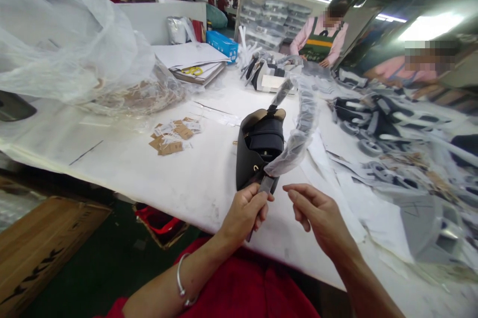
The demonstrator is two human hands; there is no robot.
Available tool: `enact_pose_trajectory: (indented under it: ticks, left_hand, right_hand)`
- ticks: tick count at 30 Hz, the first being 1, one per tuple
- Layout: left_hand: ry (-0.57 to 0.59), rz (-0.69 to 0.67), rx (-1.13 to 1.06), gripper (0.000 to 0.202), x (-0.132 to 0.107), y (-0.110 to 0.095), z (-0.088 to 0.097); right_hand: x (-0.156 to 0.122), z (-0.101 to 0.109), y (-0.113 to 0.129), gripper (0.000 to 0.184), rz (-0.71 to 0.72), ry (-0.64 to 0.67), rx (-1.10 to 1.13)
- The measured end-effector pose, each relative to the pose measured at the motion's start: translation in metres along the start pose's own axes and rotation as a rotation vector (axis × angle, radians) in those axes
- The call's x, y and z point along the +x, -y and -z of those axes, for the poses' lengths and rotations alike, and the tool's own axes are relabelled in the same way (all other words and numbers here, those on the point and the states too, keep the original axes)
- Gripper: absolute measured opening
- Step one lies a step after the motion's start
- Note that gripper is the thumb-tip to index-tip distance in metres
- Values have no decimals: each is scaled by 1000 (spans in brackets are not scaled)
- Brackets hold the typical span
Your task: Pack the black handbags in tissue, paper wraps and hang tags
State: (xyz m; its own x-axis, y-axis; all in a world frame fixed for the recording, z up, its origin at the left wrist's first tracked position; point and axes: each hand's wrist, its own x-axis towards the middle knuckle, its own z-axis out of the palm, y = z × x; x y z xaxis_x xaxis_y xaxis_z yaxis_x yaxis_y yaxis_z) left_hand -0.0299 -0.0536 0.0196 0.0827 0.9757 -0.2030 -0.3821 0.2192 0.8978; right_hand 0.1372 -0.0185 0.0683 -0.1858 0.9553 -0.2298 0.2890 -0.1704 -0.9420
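Note:
A black handbag (244, 159) stands on the white table in front of me, its top open and a dark inner part showing. Its strap (304, 114) arches up to the right, wrapped in clear plastic film. My left hand (246, 213) grips the flat strap end (266, 184) at the near side of the bag, fingers closed around it. Just to the right, my right hand (313, 208) hovers apart from the bag, fingers loosely bent and nothing visible in them.
Brown and white tags (175, 136) lie left of the bag. Plastic sheeting (74, 34) bulges at the far left. Behind are papers (190, 54) and a blue box (222, 45). Bag parts (392, 119) crowd the right side. A co-worker (321, 37) stands across the table.

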Motion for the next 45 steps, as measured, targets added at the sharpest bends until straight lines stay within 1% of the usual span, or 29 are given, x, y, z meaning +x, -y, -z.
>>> enact_pose_trajectory:
  ticks: [1, 2, 4, 6, 8, 9, 11, 13, 15, 17, 18, 20, 22, 24, 26, 29, 32, 35, 38, 39, 41, 43, 45]
  left_hand:
    - [-7, -24, 45, 29, 0, 0, 1]
    - [-15, -54, 92, 28, -1, 1, 1]
    - [-38, -121, 185, 26, -1, 3, 0]
    - [-68, -191, 274, 23, 0, 5, 0]
    - [-95, -268, 345, 17, 0, 8, -1]
    - [-107, -304, 371, 14, 0, 9, -1]
    - [-128, -340, 398, 14, 0, 10, 0]
    - [-123, -289, 354, 19, 1, 7, 3]
    - [-72, -166, 201, 24, 4, 2, 8]
    - [-31, -64, 32, 24, 6, -4, 13]
    - [-35, -47, -7, 24, 8, -7, 16]
    - [-80, -78, 48, 25, 9, -12, 21]
    - [-128, -155, 219, 26, 9, -12, 24]
    - [-173, -244, 410, 25, 9, -9, 24]
    - [-224, -342, 568, 23, 8, -4, 23]
    - [-271, -496, 746, 20, 8, 5, 24]
    - [-297, -635, 900, 22, 10, 10, 27]
    - [-300, -731, 1000, 22, 10, 11, 30]
    - [-297, -825, 1008, 24, 10, 9, 31]
    - [-291, -837, 998, 24, 9, 9, 31]
    - [-271, -802, 967, 23, 9, 7, 30]
    - [-248, -717, 902, 21, 8, 6, 28]
    - [-225, -600, 792, 19, 8, 4, 27]
  right_hand:
    - [-4, 0, 5, 43, 80, -44, -79]
    - [-7, -2, 12, 40, 161, -48, -155]
    - [-11, -10, 27, 35, 320, 22, -312]
    - [-10, -21, 40, 38, 439, 112, -487]
    - [-5, -32, 49, 47, 501, 163, -676]
    - [-2, -36, 51, 48, 519, 167, -761]
    - [2, -40, 53, 38, 554, 158, -865]
    - [3, -36, 54, 28, 583, 153, -834]
    - [2, -26, 55, 23, 545, 155, -698]
    - [0, -13, 58, 22, 414, 134, -550]
    - [-1, -6, 59, 24, 343, 108, -490]
    - [-3, 2, 61, 29, 253, 52, -418]
    - [-5, 3, 60, 33, 249, 24, -427]
    - [-6, -3, 58, 33, 263, 15, -490]
    - [-7, -14, 56, 36, 262, -6, -538]
    - [-6, -31, 52, 44, 272, -38, -555]
    - [-4, -47, 52, 47, 327, -66, -630]
    - [0, -60, 53, 42, 365, -126, -740]
    - [4, -67, 51, 29, 378, -170, -777]
    - [5, -68, 49, 25, 387, -172, -769]
    - [7, -67, 46, 20, 399, -154, -739]
    - [7, -64, 44, 19, 385, -125, -691]
    - [6, -62, 42, 20, 340, -70, -616]
